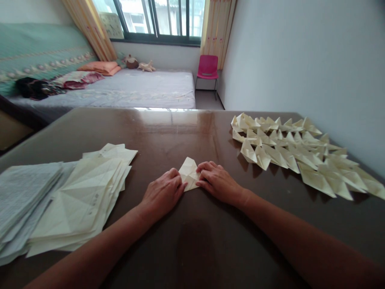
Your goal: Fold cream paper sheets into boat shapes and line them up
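Observation:
A small folded piece of cream paper (189, 173) lies at the middle of the table, its pointed end facing away from me. My left hand (164, 190) grips its left edge with curled fingers and thumb. On the opposite edge, my right hand (219, 182) pinches the paper with its fingers bent. Crease lines run across the part that shows between the hands; the rest is under my fingertips.
Creased cream sheets (87, 188) are stacked at the left, beside a pile of printed papers (27, 192). Rows of folded paper shapes (279, 150) cover the right side of the brown glossy table (168, 136). Beyond stand a bed (150, 86) and a pink chair (208, 67).

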### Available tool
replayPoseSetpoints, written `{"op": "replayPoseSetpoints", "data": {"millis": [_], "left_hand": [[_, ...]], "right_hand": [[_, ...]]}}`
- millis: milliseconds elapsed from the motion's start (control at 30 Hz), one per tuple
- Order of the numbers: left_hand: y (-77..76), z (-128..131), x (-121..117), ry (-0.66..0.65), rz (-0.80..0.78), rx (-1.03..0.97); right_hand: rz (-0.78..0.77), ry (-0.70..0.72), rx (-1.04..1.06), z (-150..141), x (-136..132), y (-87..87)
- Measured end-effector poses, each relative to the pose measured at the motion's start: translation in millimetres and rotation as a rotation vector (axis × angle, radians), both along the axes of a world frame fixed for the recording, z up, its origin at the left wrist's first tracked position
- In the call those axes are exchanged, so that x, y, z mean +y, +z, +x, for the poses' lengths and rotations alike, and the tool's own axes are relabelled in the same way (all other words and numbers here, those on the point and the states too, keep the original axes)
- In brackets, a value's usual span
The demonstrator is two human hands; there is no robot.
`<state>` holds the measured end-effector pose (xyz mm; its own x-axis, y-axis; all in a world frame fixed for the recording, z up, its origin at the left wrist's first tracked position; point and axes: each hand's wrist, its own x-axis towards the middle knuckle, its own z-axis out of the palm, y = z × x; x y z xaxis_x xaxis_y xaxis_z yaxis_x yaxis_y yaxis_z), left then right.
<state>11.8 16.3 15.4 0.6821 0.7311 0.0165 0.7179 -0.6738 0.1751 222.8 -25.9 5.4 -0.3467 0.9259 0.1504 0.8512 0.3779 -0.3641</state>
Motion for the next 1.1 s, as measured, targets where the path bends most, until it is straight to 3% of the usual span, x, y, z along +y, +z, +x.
{"op": "replayPoseSetpoints", "data": {"millis": [533,733,833,933,1100], "left_hand": [[3.1,6,-1,0.003,0.057,0.104],[-2.7,4,-5,-0.016,0.247,0.067],[-8.2,1,-4,-0.177,0.384,-0.052],[-13.6,-3,-1,-0.404,0.405,-0.100],[-15.9,-7,-2,-0.445,0.369,-0.032]], "right_hand": [[0.005,-0.060,-0.046,-5,3,-0.9],[-0.012,-0.077,-0.063,-7,1,1.3],[-0.022,-0.084,-0.074,-8,1,2.7],[-0.010,-0.105,-0.074,-8,1,4.0],[0.066,-0.050,-0.219,-12,-5,9.5]]}}
